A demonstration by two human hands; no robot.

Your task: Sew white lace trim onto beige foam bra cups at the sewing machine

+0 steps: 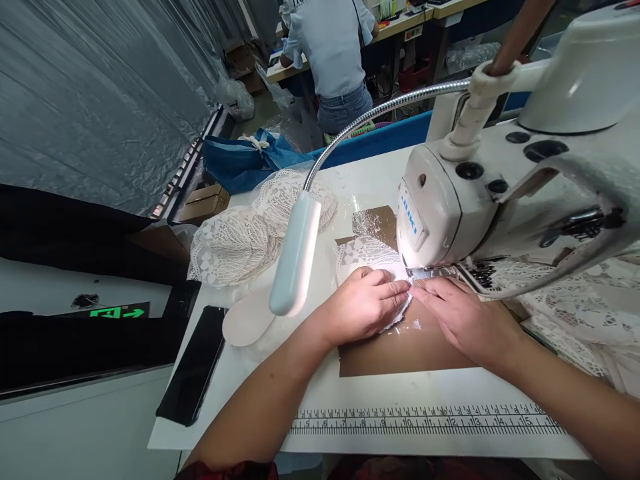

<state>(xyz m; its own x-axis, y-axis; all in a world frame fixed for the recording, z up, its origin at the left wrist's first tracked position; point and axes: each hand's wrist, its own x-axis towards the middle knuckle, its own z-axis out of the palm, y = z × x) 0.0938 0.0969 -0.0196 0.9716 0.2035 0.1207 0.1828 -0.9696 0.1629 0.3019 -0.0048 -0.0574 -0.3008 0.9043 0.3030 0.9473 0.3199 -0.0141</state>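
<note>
A white lace-covered fabric piece (pixel 367 252) lies at the front of the sewing machine (pixel 433 207), its right edge close to the needle area. My left hand (pixel 367 303) presses on this piece, fingers together and pointing right. From the other side, my right hand (pixel 453 310) pinches the edge of the lace piece, its fingertips meeting those of the left just below the machine head. Both hands hide much of the fabric. Brown board (pixel 400 353) covers the table surface under them.
A lamp (pixel 294 257) on a bendy metal neck hangs left of the hands. Lace cups (pixel 235 243) are piled behind it. A black phone (pixel 193 367) and a beige oval pad (pixel 249 320) lie at left. More lace (pixel 575 300) sits right. Beyond, a person (pixel 333 53) sits.
</note>
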